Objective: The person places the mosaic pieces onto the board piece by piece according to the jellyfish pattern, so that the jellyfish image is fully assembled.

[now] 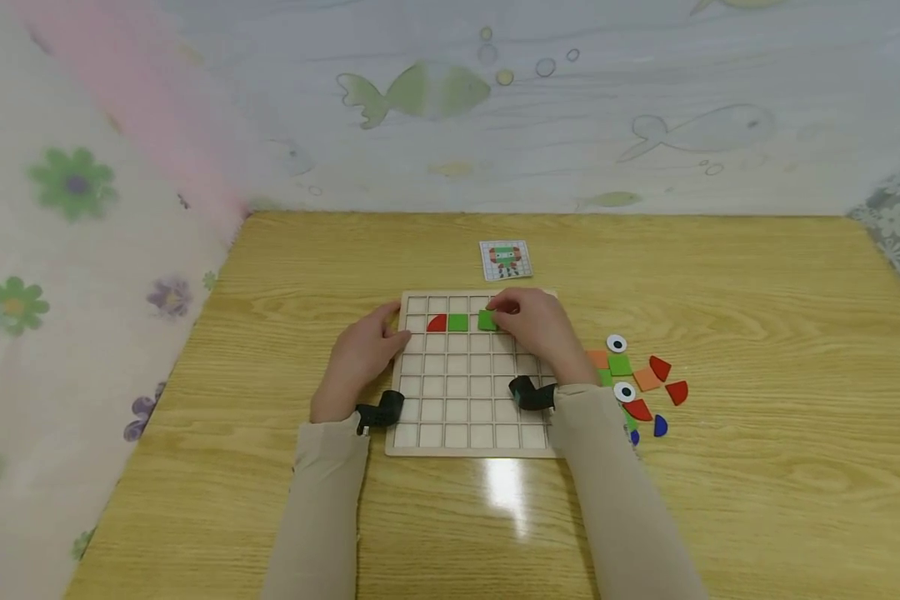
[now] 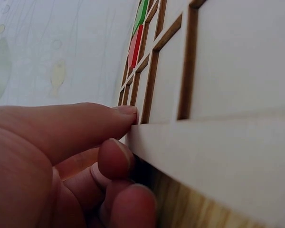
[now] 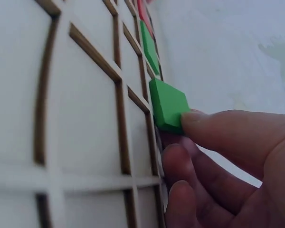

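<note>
A wooden grid board [image 1: 457,412] lies on the table, its square cells framed by raised strips. My left hand [image 1: 363,354] holds the board's left edge, thumb on the rim and the other fingers curled at its side. In the second row sit a red quarter-circle tile [image 1: 437,323] and, beside it, a green square tile [image 1: 458,322]. My right hand [image 1: 536,329] pinches another green square tile [image 3: 170,105] between thumb and fingers. That tile is tilted over the same row, to the right of the placed green one.
Behind the board lies a small picture card [image 1: 506,260] with a coloured figure on a grid. Loose tiles are scattered right of the board, partly behind my right forearm: an orange square [image 1: 647,379], a blue piece [image 1: 661,426], eye discs [image 1: 617,343] and several others.
</note>
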Action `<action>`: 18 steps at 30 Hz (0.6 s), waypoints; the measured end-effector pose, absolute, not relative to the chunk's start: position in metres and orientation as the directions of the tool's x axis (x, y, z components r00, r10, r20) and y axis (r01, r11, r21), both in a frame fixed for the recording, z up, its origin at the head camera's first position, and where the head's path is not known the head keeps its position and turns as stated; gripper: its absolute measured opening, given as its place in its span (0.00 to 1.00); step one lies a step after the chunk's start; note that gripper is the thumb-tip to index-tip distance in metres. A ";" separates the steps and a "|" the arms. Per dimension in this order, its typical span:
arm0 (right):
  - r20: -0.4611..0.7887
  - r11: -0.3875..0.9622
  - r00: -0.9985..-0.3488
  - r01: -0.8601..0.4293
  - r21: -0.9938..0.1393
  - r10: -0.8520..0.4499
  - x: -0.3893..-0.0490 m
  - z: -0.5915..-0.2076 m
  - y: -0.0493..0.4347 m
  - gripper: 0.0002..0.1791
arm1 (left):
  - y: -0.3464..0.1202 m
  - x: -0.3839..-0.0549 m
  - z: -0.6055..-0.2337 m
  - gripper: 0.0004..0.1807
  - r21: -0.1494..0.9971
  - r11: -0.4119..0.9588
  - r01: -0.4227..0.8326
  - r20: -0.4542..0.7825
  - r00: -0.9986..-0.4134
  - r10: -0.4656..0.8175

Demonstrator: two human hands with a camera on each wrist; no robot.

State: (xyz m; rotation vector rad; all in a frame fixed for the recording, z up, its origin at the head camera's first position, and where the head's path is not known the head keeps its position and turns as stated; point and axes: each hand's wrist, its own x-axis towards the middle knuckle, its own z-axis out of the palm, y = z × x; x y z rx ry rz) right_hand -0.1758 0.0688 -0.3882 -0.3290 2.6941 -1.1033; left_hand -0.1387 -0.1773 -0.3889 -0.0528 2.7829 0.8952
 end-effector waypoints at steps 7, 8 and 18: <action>-0.078 0.689 -0.954 -0.152 -0.709 -0.290 -0.174 -0.390 0.060 0.08 | -0.177 -0.140 -0.389 0.30 0.564 0.819 -0.104 -0.220 -0.975 0.027; -0.077 0.691 -0.954 -0.153 -0.707 -0.290 -0.174 -0.390 0.059 0.08 | -0.177 -0.140 -0.389 0.30 0.563 0.820 -0.103 -0.221 -0.975 0.029; -0.055 0.726 -0.951 -0.194 -0.660 -0.304 -0.172 -0.390 0.055 0.09 | -0.175 -0.138 -0.384 0.30 0.570 0.816 -0.100 -0.218 -0.975 0.034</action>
